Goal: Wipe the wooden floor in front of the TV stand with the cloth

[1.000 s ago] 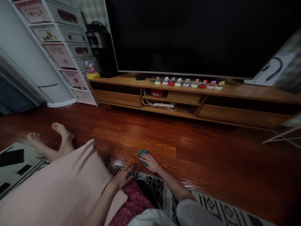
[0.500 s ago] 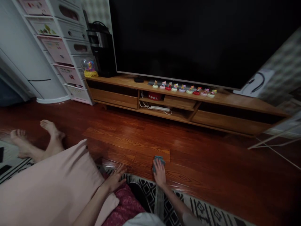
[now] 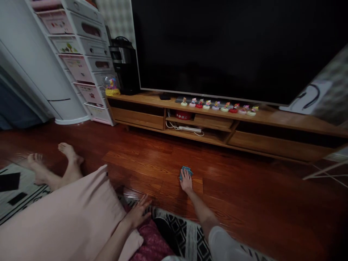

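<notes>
We cannot see most of the blue cloth (image 3: 185, 171), since the right hand (image 3: 186, 182) lies flat over it and only its far edge peeks out. The left hand (image 3: 137, 214) has its palm turned down, so what it presses is hidden. The small figurines (image 3: 219, 106) under the television (image 3: 239, 47) are too tiny to identify (the screen itself runs off the top edge).

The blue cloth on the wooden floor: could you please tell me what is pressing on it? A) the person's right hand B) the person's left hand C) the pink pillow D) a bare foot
A: the right hand lies flat on the blue cloth, while the left hand rests by the patterned rug.
</notes>
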Motion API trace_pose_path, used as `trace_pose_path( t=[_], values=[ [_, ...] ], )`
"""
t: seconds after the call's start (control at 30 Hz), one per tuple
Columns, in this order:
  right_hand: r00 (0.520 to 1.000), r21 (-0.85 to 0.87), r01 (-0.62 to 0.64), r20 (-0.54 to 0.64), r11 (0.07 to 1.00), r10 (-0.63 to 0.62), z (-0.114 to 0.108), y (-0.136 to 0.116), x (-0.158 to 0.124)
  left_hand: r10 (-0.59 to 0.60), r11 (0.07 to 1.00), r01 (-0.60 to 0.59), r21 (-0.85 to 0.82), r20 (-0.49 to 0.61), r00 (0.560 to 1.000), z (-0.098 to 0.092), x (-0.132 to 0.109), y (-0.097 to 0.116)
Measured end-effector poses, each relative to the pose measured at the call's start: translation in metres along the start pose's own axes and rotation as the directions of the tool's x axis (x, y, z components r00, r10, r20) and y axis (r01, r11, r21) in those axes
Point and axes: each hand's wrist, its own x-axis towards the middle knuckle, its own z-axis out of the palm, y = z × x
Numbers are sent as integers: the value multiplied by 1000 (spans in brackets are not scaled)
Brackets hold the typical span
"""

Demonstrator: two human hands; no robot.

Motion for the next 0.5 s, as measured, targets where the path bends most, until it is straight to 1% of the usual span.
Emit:
trace_pose_path(
  t=[0.07,0.13,0.17,0.23,0.27,0.33,0.37,0.4,0.43,0.5],
  values=[
    [1000,-9,4,4,1000,-4,2,3,-5,7,1000,-7,-9,-5,1000,0,1,-1],
    [997,-13,79,22,997,-79,13,0,-26,15,1000,-15,-10,-4,1000,2,1,-2],
    [989,-5,144,33,990,-143,21,-4,-42,17,1000,-17,-8,-2,1000,3,1,-2],
    [956,37,285,56,958,-286,41,-12,-81,23,1000,-24,-6,-5,1000,5,2,-3],
    [941,66,326,66,943,-330,52,-17,-101,26,1000,-26,-5,-6,1000,6,2,-4],
    [937,112,331,81,937,-341,69,-26,-134,27,1000,-27,-1,-10,1000,8,3,-5],
    [941,127,318,83,940,-329,74,-31,-145,26,1000,-26,2,-10,1000,9,3,-6],
    [944,136,306,81,942,-319,77,-36,-150,24,1000,-24,5,-6,1000,9,2,-6],
    [947,139,301,73,944,-312,76,-39,-149,23,1000,-23,6,-2,1000,9,2,-6],
    [954,126,291,41,948,-298,69,-44,-131,25,1000,-25,7,3,1000,7,2,-5]
  ],
)
